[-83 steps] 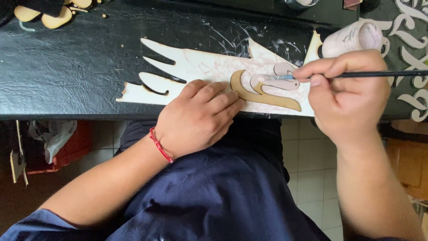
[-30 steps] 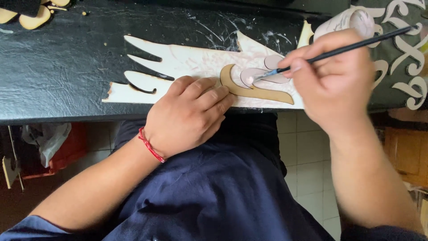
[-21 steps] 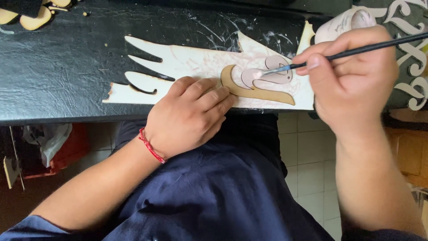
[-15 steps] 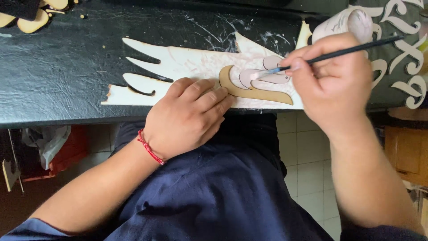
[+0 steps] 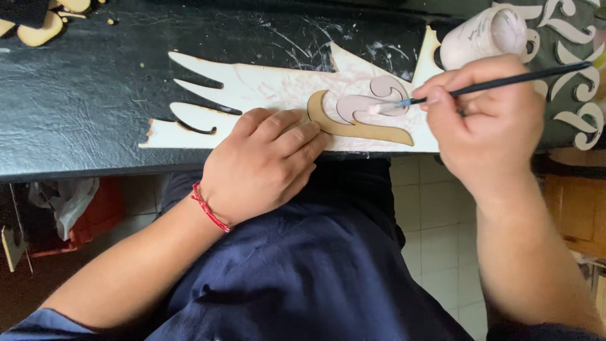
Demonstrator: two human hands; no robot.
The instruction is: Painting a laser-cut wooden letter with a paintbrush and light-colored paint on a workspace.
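A pale wing-shaped wooden cutout (image 5: 265,88) lies flat on the black tabletop (image 5: 82,107). My left hand (image 5: 265,161) presses its near edge down, fingers together, next to a tan curved piece (image 5: 353,129) glued on it. My right hand (image 5: 489,123) grips a thin dark paintbrush (image 5: 505,82), whose white-loaded tip touches a pale grey scroll-shaped piece (image 5: 369,104) on the cutout. A red cord bracelet (image 5: 208,208) circles my left wrist.
A small white paint-stained jar (image 5: 483,35) lies just beyond my right hand. White scroll ornaments (image 5: 577,82) cover the dark surface at the far right. Tan wooden offcuts (image 5: 41,28) sit at the top left. My dark blue lap (image 5: 303,271) fills the foreground.
The brush tip has shifted in short strokes over the grey scroll piece, and the handle angle has swung up and down. My left hand stays pressed on the cutout.
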